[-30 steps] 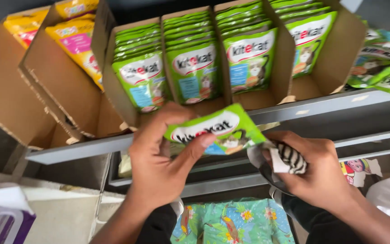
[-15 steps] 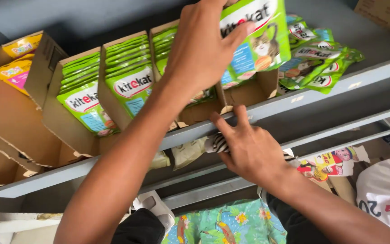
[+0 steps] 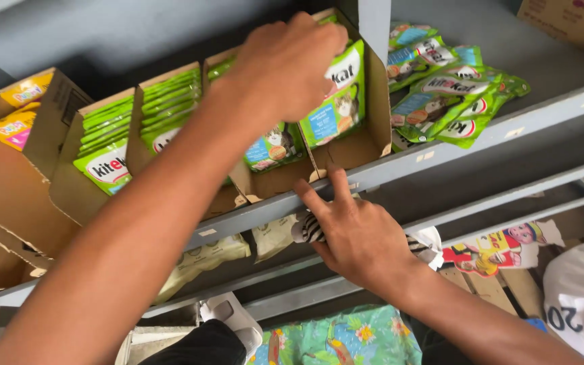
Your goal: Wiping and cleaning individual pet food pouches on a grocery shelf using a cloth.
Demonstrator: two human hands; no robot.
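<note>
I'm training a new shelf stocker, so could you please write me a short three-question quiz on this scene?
1. True or false: the left hand is pushing a green pouch into a cardboard display box.
2. What does the right hand rest on: A) grey shelf edge, B) floor, C) yellow pouches?
3. Where do the loose green pouches lie?

Key: 1 true; 2 A; 3 on the shelf, right of the boxes.
</note>
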